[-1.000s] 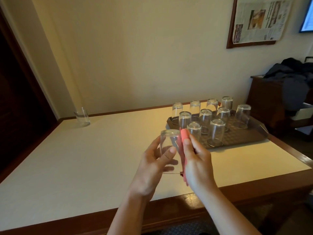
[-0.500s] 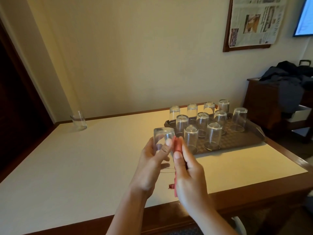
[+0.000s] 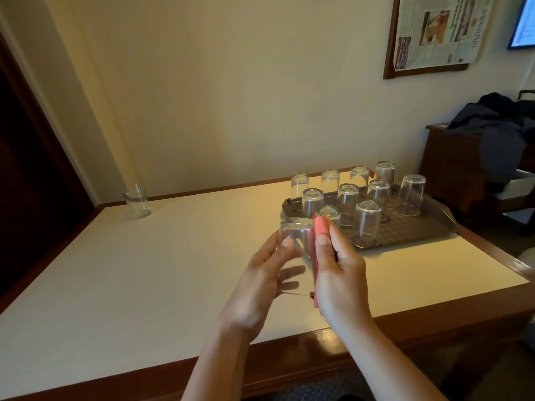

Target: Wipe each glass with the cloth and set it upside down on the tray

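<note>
A glass [image 3: 295, 241] is held base-up above the tabletop [image 3: 144, 270], gripped by the curled fingers of the left hand [image 3: 260, 282]. A pink cloth [image 3: 315, 256] is pinched against its side by the right hand [image 3: 338, 273]. Ten glasses are seen inverted on the brown tray [image 3: 434, 224] just beyond.

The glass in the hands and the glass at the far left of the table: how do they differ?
The held glass is base up, off the table; the lone glass stands mouth up on the table. The left hand grips the held glass while the right hand presses a pink cloth to it; nothing touches the lone glass. Both are clear tumblers.
</note>
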Demonstrator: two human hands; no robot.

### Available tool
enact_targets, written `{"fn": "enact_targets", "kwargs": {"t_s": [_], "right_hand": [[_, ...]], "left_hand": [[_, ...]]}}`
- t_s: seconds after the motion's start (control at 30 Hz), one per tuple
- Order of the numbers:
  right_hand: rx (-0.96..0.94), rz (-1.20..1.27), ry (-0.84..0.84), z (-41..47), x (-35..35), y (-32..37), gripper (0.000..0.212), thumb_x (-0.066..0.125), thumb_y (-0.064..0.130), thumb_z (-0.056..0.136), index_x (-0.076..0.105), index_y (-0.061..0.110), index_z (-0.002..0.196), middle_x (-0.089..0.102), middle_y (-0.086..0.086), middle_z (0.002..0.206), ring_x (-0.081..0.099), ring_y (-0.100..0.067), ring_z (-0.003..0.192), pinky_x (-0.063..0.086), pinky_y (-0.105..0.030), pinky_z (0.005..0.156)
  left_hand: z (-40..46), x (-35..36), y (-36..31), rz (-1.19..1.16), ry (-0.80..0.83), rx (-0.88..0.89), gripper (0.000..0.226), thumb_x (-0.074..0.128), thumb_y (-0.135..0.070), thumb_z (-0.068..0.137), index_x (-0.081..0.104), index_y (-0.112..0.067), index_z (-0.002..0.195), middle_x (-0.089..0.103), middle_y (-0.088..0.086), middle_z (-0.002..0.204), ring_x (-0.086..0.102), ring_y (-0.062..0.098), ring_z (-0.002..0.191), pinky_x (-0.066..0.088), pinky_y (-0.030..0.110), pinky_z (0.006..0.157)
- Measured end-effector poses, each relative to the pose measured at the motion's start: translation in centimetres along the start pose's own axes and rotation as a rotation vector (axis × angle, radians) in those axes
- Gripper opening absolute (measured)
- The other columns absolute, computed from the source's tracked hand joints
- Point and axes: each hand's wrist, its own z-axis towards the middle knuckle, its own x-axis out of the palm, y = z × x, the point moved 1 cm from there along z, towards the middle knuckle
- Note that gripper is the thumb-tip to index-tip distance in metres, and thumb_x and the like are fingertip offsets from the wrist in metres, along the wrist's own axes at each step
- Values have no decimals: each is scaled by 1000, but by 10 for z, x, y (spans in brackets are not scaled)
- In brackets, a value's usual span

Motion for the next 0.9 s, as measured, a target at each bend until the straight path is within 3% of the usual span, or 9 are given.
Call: {"fn": "enact_targets", "kwargs": {"t_s": [0.1, 0.17, 0.33, 0.43, 0.5, 0.63, 0.73, 0.8, 0.9], "right_hand": [[-34, -23, 49, -24, 8, 3, 42, 38, 46, 101, 42, 46, 143, 69, 5, 85, 61, -7, 66, 57, -40, 60], [-85, -57, 91, -38, 13, -1, 38, 36, 47, 104, 39, 52, 141, 68, 4, 84, 55, -2, 60, 52, -28, 57], [7, -23, 30, -3, -3, -4, 48, 38, 55, 100, 41, 43, 146, 66, 14, 118, 63, 0, 86, 54, -22, 76], [-27, -20, 56, -20, 1, 3, 44, 40, 44, 102, 40, 44, 146, 65, 20, 92, 56, -3, 61, 51, -24, 58], [-158, -73, 80, -42, 9, 5, 37, 40, 35, 106, 41, 50, 140, 62, 28, 87, 57, 3, 66, 47, -15, 63], [-114, -77, 66, -23, 3, 4, 34, 41, 37, 105, 39, 59, 129, 55, 29, 69, 51, 3, 55, 44, -17, 53], [-57, -16, 19, -9, 0, 3, 35, 41, 43, 103, 40, 50, 137, 59, 23, 87, 53, 7, 64, 45, -12, 59], [-88, -3, 67, -24, 9, 5, 38, 40, 43, 104, 41, 48, 142, 59, 21, 76, 48, 5, 57, 47, -17, 55], [-192, -57, 109, -43, 15, 8, 37, 40, 41, 103, 41, 68, 130, 67, 20, 85, 52, 7, 60, 44, -13, 58]], "left_hand": [[3, -4, -7, -38, -112, 116, 53, 79, -49, 80, 69, -30, 128, 73, -3, 103, 65, 19, 89, 49, 34, 79], [5, -4, -3, 13, -210, 147, 67, 78, -59, 76, 64, -24, 131, 71, -7, 101, 62, 19, 88, 48, 33, 76], [0, 6, 4, 9, -12, 19, 26, 55, -59, 98, 65, -63, 122, 76, -3, 123, 72, 29, 105, 51, 41, 86], [2, 4, 0, -9, -107, 97, 47, 71, -48, 90, 65, -37, 135, 76, -2, 109, 63, 21, 87, 45, 35, 74], [4, 2, 2, 29, -204, 137, 56, 71, -53, 87, 64, -27, 136, 73, -3, 106, 60, 20, 89, 44, 38, 76], [0, -1, 8, -37, -62, -19, 52, 53, -65, 94, 55, -48, 143, 71, -1, 133, 69, 35, 117, 50, 52, 102], [-3, -3, 5, -90, -26, 7, 52, 67, -49, 91, 60, -38, 142, 74, 4, 123, 70, 35, 98, 51, 44, 87], [-2, -2, 1, -104, -139, 82, 49, 76, -47, 85, 70, -28, 130, 72, 1, 105, 60, 25, 87, 47, 35, 76], [-2, -3, 6, -86, -218, 76, 42, 67, -63, 87, 74, -35, 117, 70, 3, 106, 62, 26, 91, 50, 39, 81]]}}
